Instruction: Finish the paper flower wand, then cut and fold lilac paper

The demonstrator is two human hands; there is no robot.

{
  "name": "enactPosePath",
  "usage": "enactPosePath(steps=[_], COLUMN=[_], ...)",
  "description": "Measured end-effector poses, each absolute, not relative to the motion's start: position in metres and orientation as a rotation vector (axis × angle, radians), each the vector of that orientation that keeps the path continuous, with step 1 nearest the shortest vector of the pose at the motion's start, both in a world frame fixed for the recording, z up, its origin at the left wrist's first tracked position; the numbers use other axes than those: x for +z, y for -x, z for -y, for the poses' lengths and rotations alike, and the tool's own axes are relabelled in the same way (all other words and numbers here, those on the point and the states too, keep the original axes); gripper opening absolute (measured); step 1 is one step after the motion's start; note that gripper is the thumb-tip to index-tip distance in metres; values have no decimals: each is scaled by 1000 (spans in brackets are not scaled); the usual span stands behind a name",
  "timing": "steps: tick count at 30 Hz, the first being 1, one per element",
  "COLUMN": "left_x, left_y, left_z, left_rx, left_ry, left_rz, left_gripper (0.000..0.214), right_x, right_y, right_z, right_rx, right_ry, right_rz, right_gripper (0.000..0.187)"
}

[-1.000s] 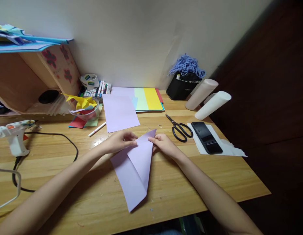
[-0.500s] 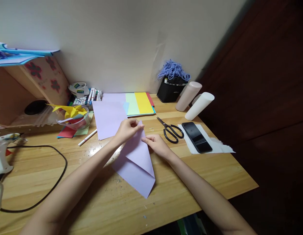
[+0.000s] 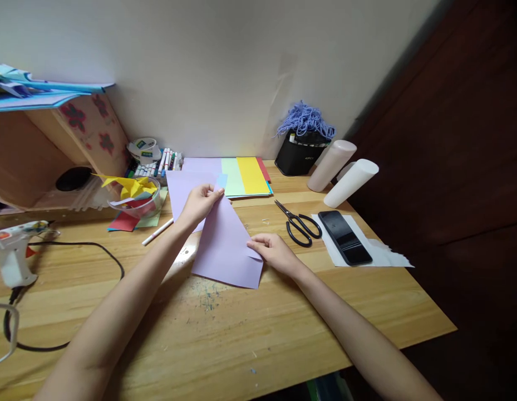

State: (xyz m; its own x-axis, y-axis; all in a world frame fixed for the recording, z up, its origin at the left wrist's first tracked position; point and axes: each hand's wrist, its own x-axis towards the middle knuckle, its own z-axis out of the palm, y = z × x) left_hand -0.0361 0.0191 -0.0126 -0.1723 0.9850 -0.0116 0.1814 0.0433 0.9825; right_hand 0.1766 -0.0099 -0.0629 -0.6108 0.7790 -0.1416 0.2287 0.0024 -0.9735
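Observation:
A lilac sheet of paper (image 3: 225, 248) lies on the wooden desk (image 3: 225, 328), mostly unfolded, with a small flap turned over at its right edge. My left hand (image 3: 202, 201) pinches the sheet's far corner. At the right edge, my right hand (image 3: 272, 252) pinches the folded flap. A second lilac sheet (image 3: 181, 189) lies just behind, partly covered by my left hand.
Coloured paper sheets (image 3: 245, 175) lie by the wall. Black scissors (image 3: 299, 225) and a phone (image 3: 344, 236) on white paper sit to the right, two white cylinders (image 3: 345, 175) behind. A bowl of paper scraps (image 3: 135, 195), markers (image 3: 158, 161), a white pencil (image 3: 157, 231) and a glue gun (image 3: 11, 250) stand left.
The folded lilac triangle has been opened out into a nearly flat sheet. My left hand moved away toward the wall with the corner; my right hand stayed at the right edge.

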Motion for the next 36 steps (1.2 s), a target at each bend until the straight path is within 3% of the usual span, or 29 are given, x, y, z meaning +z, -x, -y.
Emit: enactPosePath(steps=[10,14,19,24,27,30,36], left_x=[-19,-18,-12,6,9,4,-1], left_y=[64,70,83,57,21,-6,-14], left_z=[-29,-29,-25,-5,8,17,23], left_rx=[1313,1261,1025,757,518,374,418], left_ry=[-1280,-1279,-1343,-2089,-2474,-2505,-2331], left_rz=[-1550,-1541,-1600,-1861,-1543,-1432,-1588], left_gripper=[27,26,17,25,20,18,18], right_x=[-64,-60,-59,-56,-52,-50,-53], right_y=[-184,-187,-194,-196,-193,-191,-189], right_z=[0,-5,-13,-12,-7,-3,-2], right_rx=[1713,1598,1486,1476,1502,1502,1346], right_ry=[1098,1200,1223,1170,1083,1049,1068], right_rz=[1675,1638,1615,1736,1793,1796,1786], right_gripper=[28,26,26,24,23,22,17])
